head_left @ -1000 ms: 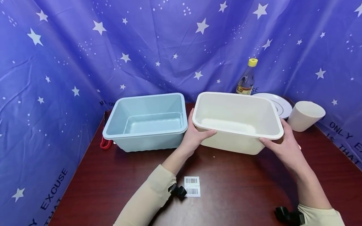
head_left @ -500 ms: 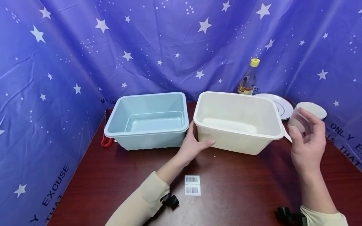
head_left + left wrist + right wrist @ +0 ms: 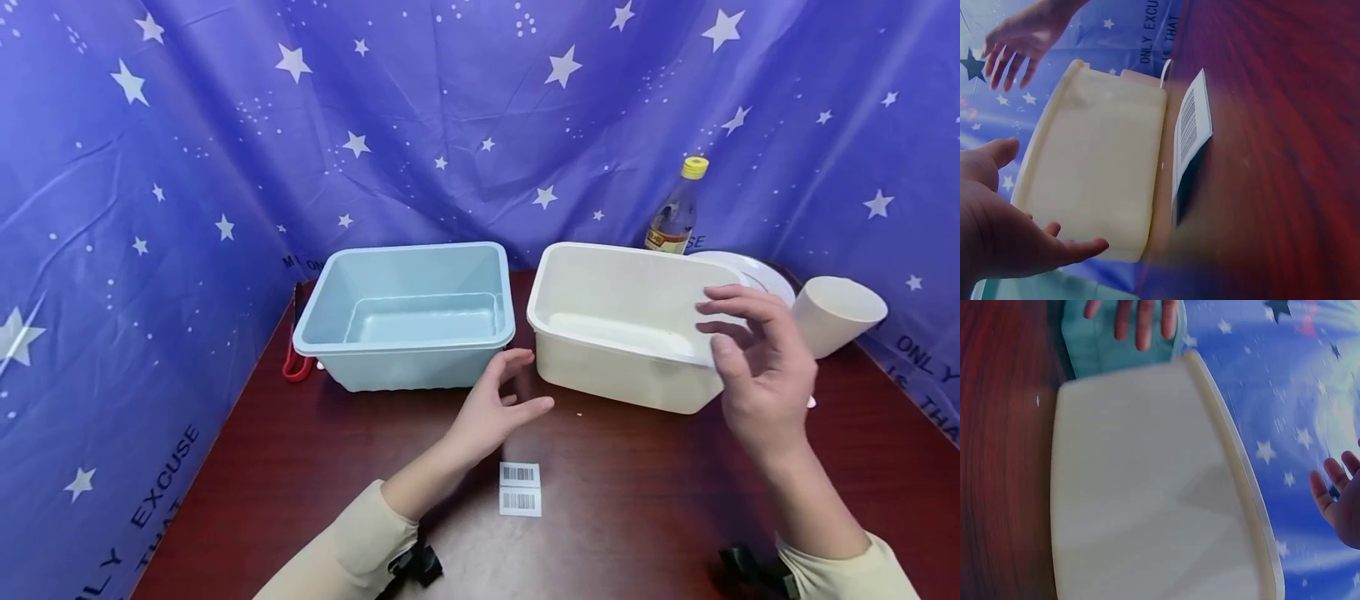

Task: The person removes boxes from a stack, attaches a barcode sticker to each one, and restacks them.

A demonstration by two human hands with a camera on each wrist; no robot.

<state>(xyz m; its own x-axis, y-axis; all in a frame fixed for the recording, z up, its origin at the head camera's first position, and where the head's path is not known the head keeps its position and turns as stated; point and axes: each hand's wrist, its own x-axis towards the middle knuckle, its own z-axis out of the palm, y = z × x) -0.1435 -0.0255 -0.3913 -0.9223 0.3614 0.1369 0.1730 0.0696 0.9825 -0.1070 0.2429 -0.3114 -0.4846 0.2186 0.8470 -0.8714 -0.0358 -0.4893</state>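
Note:
A cream plastic tub (image 3: pixel 622 321) stands on the dark red table, right of a light blue tub (image 3: pixel 405 312); both look empty. My left hand (image 3: pixel 498 404) hovers just in front of the gap between them, fingers loosely spread, holding nothing. My right hand (image 3: pixel 750 358) is raised in front of the cream tub's right end, fingers relaxed and apart, touching nothing. In the left wrist view the cream tub (image 3: pixel 1094 169) lies beyond my open left hand (image 3: pixel 1004 231). The right wrist view shows the cream tub (image 3: pixel 1147 487) side and my right fingertips (image 3: pixel 1338 487) clear of it.
A white barcode label (image 3: pixel 519 488) lies on the table (image 3: pixel 637 492) near my left wrist. Behind the cream tub stand a yellow-capped bottle (image 3: pixel 678 208), a white plate (image 3: pixel 757 271) and a cream cup (image 3: pixel 836 315). A red handle (image 3: pixel 296 367) pokes out left of the blue tub. Star-patterned blue cloth surrounds the table.
Both hands have let go of the cream tub, which now rests on the table. The right hand rose off its right end; the left hand drew back from its left corner.

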